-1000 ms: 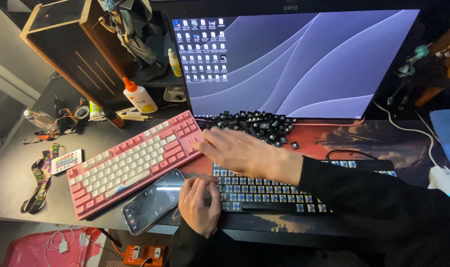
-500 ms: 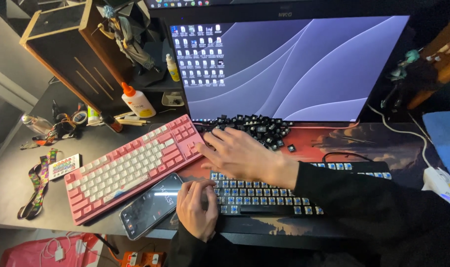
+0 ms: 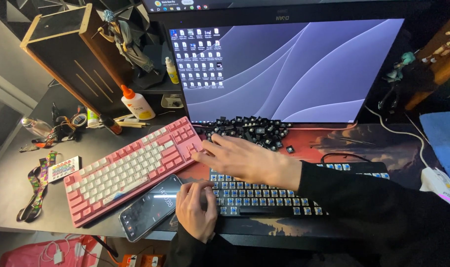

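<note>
A dark keyboard [image 3: 304, 205] with bare blue switches lies on the desk mat in front of me. My left hand [image 3: 196, 211] is curled over its front-left corner, thumb beside a black phone [image 3: 148, 207] with a lit screen. My right hand [image 3: 245, 159] reaches in from the right in a black sleeve. It lies flat, fingers spread, over the keyboard's upper-left part, fingertips next to the right end of a pink and white keyboard [image 3: 131, 168]. A heap of loose black keycaps [image 3: 254, 129] lies just beyond it, under the monitor [image 3: 284, 69].
A wooden box [image 3: 69, 54], a white glue bottle [image 3: 136, 103], a figurine [image 3: 123, 39] and small tools stand at the back left. A lanyard [image 3: 35, 188] and a small remote [image 3: 62, 169] lie at the left. A white mouse [image 3: 440, 185] sits at the right edge.
Both hands stay on the dark keyboard. My right hand's fingertips have crept slightly left toward the pink keyboard; the view has shifted a little.
</note>
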